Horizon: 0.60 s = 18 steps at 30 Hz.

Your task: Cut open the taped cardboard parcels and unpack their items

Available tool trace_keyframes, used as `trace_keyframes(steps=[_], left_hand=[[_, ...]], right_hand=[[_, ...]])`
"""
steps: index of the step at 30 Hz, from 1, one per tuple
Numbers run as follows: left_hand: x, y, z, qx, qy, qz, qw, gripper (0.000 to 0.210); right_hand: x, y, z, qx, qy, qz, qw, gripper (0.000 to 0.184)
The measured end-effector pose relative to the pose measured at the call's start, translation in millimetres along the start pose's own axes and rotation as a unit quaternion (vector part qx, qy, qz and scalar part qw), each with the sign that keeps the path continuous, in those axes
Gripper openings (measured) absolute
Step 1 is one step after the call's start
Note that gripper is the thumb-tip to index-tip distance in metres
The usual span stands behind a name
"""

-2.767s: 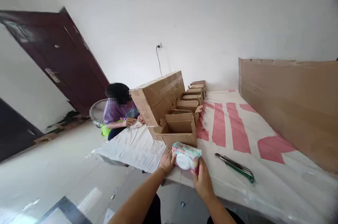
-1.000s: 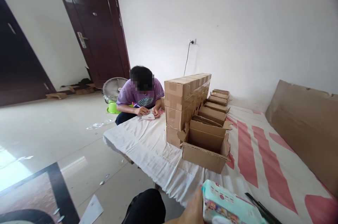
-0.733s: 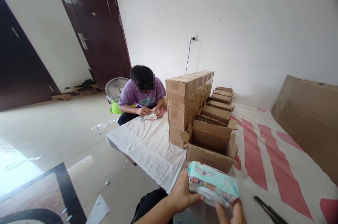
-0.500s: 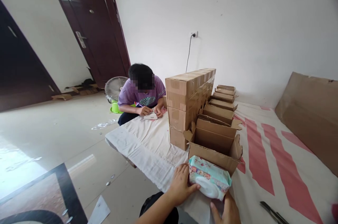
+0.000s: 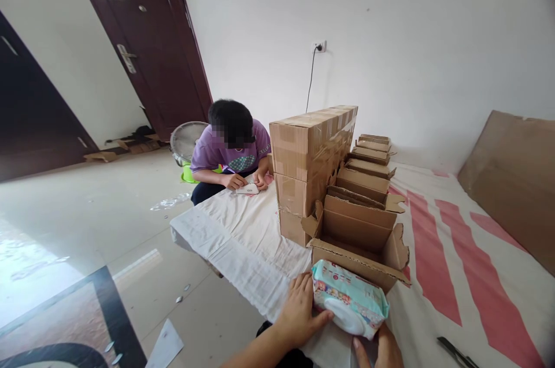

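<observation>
Gripping pale-blue printed soft wipes pack (image 5: 349, 305) with left hand (image 5: 300, 315) fingers curled | right hand (image 5: 381, 350) clasping underneath | resting against open brown cardboard box (image 5: 358, 241).

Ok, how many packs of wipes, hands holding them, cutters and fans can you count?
pack of wet wipes: 1
hands holding it: 2 (left hand, right hand)
cutter, partly cut off at the picture's edge: 1
fan on the floor: 1
Total: 5
</observation>
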State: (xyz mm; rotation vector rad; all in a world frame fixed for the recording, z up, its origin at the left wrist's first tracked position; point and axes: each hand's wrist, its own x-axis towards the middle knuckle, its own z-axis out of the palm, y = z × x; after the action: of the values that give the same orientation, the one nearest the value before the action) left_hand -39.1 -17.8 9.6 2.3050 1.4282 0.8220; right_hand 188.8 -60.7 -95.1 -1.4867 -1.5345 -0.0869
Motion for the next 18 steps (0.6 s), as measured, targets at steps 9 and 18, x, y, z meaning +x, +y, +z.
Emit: trace_keyframes(steps=[9, 18], left_hand=[[-0.5, -3.8, 4.1, 0.002, -0.008, 0.0, 1.0, 0.078], [-1.2, -3.6, 3.5, 0.0, -0.016, -0.007, 1.0, 0.079]], right_hand=[[-0.2, -9.7, -1.1, -0.01, -0.003, 0.03, 0.999, 0.073], [2.5, 18.9, -13.1, -0.026, -0.07, -0.071, 0.995, 0.058]])
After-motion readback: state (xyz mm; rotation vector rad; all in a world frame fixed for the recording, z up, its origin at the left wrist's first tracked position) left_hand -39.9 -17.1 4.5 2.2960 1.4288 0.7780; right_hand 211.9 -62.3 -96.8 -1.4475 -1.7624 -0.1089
